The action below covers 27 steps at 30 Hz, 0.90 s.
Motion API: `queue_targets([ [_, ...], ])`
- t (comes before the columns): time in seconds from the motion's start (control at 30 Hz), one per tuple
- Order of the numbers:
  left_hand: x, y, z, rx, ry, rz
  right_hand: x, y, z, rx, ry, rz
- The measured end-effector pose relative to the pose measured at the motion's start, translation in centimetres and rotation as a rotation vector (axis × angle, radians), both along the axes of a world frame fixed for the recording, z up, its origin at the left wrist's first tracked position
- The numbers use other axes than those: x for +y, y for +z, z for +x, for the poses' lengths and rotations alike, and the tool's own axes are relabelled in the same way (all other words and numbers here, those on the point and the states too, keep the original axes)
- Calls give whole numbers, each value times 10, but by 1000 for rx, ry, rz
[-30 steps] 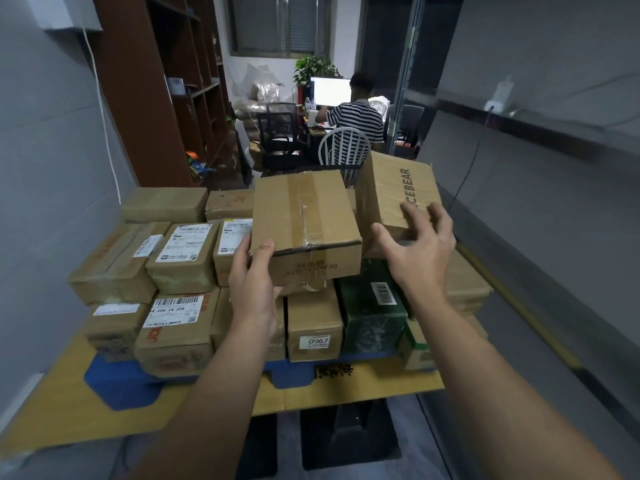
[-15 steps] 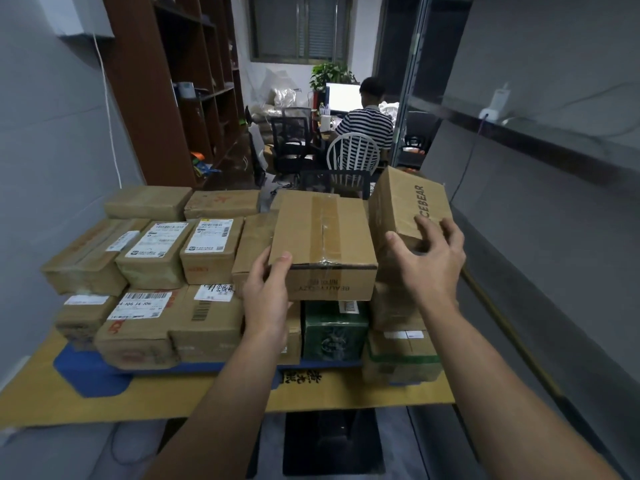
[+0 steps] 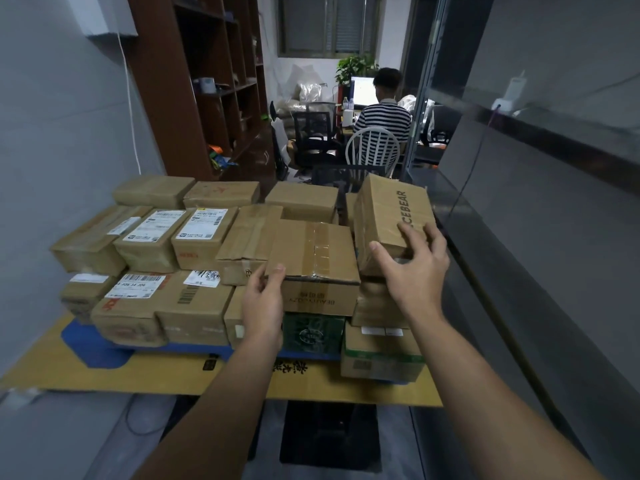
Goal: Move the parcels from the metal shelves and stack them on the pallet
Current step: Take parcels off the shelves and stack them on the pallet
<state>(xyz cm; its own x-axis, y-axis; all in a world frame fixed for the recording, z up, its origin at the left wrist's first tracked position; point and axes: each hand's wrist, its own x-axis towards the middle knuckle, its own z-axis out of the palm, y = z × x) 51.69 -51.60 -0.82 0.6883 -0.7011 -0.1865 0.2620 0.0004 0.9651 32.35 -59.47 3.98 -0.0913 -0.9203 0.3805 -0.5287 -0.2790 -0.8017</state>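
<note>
My left hand (image 3: 263, 299) pinches the near left corner of the taped brown box (image 3: 315, 254), thumb on top, fingers curled against the front face. That box lies flat on the top layer near the pallet's front edge, right of middle, over a green box (image 3: 313, 332) and touching a creased carton (image 3: 249, 244) on its left. My right hand (image 3: 415, 271) grips the near end of the CEBEAR box (image 3: 391, 216), fingers curled over its top face, thumb at the near left side. This box is tilted with its far end raised, at the pallet's right edge, just beside the taped one; can't tell if its underside rests on the parcels below. The blue pallet (image 3: 90, 344) sits on a yellow cardboard sheet (image 3: 138, 375), and labelled parcels (image 3: 152, 233) are stacked in layers toward its left edge. A green-striped carton (image 3: 381, 358) is at the front right corner. Behind the stack there's a brown wooden bookcase (image 3: 207, 81) on the left and a person in a striped shirt (image 3: 384, 123) seated at a monitor
</note>
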Motion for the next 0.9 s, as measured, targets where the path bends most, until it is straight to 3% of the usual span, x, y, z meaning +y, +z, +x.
queue_targets([
  [0.1, -8, -11, 2, -74, -9, 36, 1, -1, -2, -7, 14, 4],
  [0.37, 4, -15, -8, -656, 49, 120, -6, -7, -4, 4, 25, 14],
  [0.57, 5, -38, -14, -1105, -62, 176, -8, -9, 0, 9, 29, 34],
  [0.9, -28, -22, -9, -1303, -76, 357, -17, -12, 1, 7, 16, 39],
])
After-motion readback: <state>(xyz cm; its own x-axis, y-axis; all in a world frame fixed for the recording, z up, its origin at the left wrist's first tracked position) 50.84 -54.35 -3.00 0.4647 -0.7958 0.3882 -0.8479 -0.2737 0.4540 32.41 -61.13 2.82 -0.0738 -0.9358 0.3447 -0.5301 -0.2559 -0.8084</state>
